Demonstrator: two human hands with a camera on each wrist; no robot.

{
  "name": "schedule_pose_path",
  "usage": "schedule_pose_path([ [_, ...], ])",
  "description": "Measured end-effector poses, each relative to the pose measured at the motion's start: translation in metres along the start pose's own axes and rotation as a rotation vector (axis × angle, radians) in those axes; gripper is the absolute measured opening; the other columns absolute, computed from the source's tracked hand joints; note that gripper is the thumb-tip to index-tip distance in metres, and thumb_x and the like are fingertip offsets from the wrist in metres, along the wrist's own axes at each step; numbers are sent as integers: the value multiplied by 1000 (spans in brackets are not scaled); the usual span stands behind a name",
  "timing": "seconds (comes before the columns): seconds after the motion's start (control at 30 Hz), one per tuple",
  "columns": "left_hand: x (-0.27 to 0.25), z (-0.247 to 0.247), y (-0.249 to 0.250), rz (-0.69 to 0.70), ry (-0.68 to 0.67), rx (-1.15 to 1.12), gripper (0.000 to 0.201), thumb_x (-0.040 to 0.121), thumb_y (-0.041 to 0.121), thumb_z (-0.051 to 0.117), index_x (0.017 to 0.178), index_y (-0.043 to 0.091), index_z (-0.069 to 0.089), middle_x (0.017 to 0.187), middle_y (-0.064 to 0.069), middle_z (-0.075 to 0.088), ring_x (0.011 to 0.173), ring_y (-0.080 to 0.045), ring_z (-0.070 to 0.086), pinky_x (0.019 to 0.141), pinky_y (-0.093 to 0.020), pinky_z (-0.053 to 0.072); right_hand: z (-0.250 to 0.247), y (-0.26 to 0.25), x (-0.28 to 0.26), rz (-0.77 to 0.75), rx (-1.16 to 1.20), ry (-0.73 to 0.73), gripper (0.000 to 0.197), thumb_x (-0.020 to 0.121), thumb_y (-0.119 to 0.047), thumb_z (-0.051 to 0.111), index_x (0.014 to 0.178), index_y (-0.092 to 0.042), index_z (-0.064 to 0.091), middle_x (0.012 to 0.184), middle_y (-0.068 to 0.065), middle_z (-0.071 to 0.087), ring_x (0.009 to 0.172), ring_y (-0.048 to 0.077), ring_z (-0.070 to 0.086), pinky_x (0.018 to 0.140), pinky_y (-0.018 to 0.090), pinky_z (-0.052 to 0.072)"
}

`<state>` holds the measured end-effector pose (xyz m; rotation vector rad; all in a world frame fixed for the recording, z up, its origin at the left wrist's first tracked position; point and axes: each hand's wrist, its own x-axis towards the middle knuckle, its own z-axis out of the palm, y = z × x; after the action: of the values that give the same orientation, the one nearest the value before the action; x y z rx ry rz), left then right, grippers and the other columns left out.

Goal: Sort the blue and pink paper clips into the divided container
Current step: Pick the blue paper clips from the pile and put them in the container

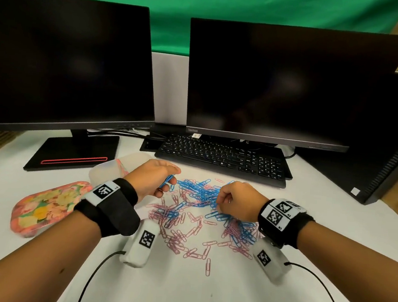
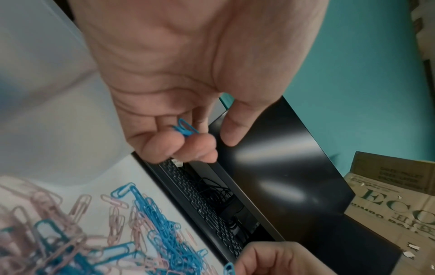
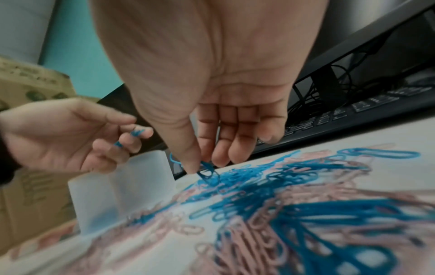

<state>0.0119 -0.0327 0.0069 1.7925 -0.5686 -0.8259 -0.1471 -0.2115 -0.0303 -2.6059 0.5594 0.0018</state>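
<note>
Several blue paper clips (image 1: pixel 166 181) are held bunched in the curled fingers of the left hand (image 1: pixel 153 179), at centre frame. One blue clip (image 3: pixel 208 172) is pinched by the right hand (image 1: pixel 235 200) at the mixed pile (image 1: pixel 202 213), lower centre. The clips look light, springy wire, apt to tangle; a single outer loop is best taken. Dozens lie there, uncountable. The divided container (image 1: pixel 109 169) stands left of centre.

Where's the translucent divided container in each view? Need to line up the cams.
Head: container left of centre, behind the left hand.
Left wrist: the blurred pale shape at the left edge, probably it.
Right wrist: lower left, below the left hand.
Shared landmark: keyboard.
</note>
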Motion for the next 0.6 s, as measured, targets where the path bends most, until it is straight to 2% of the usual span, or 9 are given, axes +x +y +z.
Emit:
schedule_pose_path([
  [0.13, -7, -16, 0, 27, -12, 37, 17, 97, 15, 55, 110, 7, 63, 80, -6, 57, 57, -13, 46, 49, -26, 35, -6, -10, 7, -14, 191, -40, 13, 82, -16, 70, 74, -25, 66, 73, -8, 70, 67, 8, 61, 65, 25, 54],
  [0.23, -13, -37, 5, 59, 12, 66, 17, 96, 14, 56, 109, 7, 66, 85, -7, 62, 57, -12, 50, 50, -24, 39, -9, -32, 14, -46, 373, -94, 15, 84, -5, 67, 75, -16, 66, 67, -5, 70, 60, 11, 63, 55, 23, 50],
  [0.37, -18, -76, 11, 104, 128, 163, 18, 92, 2, 57, 106, 6, 69, 92, -14, 69, 63, -15, 58, 50, -22, 48, -8, -75, 29, -106, 527, -104, 5, 83, 1, 68, 86, -3, 68, 65, 8, 67, 49, 13, 58, 51, 26, 51],
  [0.43, -16, -95, 10, 100, 199, 280, 18, 90, 0, 59, 103, 6, 70, 93, -16, 73, 69, -19, 63, 53, -24, 50, -4, -99, 39, -107, 571, -89, 11, 83, 1, 68, 94, 2, 66, 68, 15, 65, 52, 19, 59, 48, 25, 51],
  [0.5, -13, -109, 6, 68, 243, 395, 16, 88, 0, 62, 100, 7, 70, 90, -19, 74, 73, -23, 64, 55, -26, 50, 1, -120, 50, -103, 620, -85, 18, 84, 3, 67, 101, 7, 64, 70, 15, 64, 54, 20, 60, 46, 25, 52],
  [0.6, -8, -119, -3, -5, 263, 515, 16, 87, -3, 63, 98, 6, 70, 79, -16, 73, 67, -20, 66, 53, -27, 52, 8, -148, 66, -83, 646, -106, 18, 84, 4, 65, 102, 5, 61, 73, 17, 65, 52, 18, 62, 47, 25, 55],
])
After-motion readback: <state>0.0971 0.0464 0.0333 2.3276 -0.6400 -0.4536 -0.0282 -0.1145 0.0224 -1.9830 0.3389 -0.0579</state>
